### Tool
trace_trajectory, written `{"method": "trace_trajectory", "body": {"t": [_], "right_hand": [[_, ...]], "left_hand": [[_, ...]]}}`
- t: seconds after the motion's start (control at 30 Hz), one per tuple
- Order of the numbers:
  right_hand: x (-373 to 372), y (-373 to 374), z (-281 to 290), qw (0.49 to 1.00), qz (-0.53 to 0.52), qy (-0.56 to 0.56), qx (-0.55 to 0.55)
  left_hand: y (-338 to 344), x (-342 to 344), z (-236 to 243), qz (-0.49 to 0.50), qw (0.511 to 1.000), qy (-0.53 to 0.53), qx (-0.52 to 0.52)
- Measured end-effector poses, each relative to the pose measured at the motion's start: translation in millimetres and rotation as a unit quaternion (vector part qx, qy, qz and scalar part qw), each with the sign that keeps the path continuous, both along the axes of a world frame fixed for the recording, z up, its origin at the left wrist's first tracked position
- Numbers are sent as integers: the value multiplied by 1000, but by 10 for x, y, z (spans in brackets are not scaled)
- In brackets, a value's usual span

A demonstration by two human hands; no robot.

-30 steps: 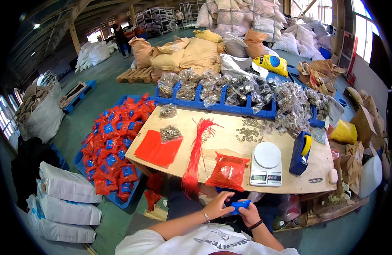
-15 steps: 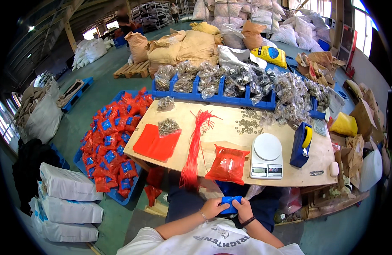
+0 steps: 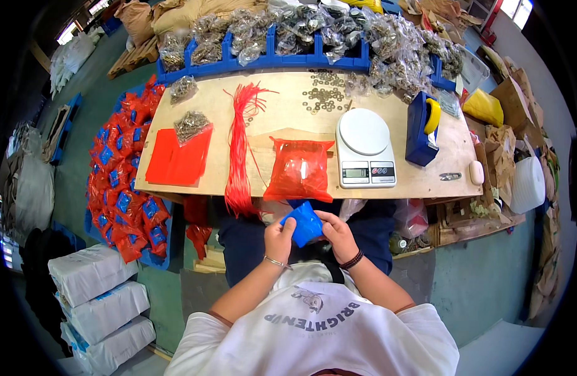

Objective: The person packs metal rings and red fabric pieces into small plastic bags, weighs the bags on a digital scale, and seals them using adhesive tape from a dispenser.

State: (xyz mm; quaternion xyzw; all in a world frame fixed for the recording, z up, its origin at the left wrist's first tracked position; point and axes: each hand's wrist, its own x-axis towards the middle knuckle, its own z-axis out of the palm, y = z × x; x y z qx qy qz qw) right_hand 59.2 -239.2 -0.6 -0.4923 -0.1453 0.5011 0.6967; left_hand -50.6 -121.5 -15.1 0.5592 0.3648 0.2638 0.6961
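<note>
A small blue plastic packet [image 3: 306, 224] is held over my lap, just below the table's front edge. My left hand [image 3: 279, 239] pinches its left side with the thumb on top. At its right edge, my right hand [image 3: 339, 233] grips it with the fingers. Right in front of the packet lies a filled, clear red plastic bag [image 3: 299, 169] at the table edge. A white digital scale [image 3: 366, 147] stands to the right of that bag. To its left, a bundle of red ties [image 3: 241, 156] hangs over the edge.
Flat red bags [image 3: 175, 164] lie at left under a bag of metal parts [image 3: 192, 126]. Loose washers [image 3: 326, 94] lie farther back, before blue bins [image 3: 257, 62] of bagged hardware. A blue tape dispenser [image 3: 420, 135] stands at right. Filled red bags [image 3: 122, 182] heap left of the table.
The view has tipped down and nearer. The blue packet has been raised and now shows a wider, tilted face between my hands, which still hold it.
</note>
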Motion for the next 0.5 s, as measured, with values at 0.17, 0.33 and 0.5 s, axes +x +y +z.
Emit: {"method": "trace_trajectory", "body": {"t": [0.17, 0.33, 0.5], "right_hand": [[-116, 58, -121, 999, -9, -42, -17], [-68, 83, -151, 997, -31, 31, -65], [112, -12, -91, 992, 84, 6, -98]], "left_hand": [[-20, 10, -40, 7, 1000, -8, -26], [-49, -2, -132, -30, 997, 1, -71], [67, -38, -56, -148, 986, 63, 40]]}}
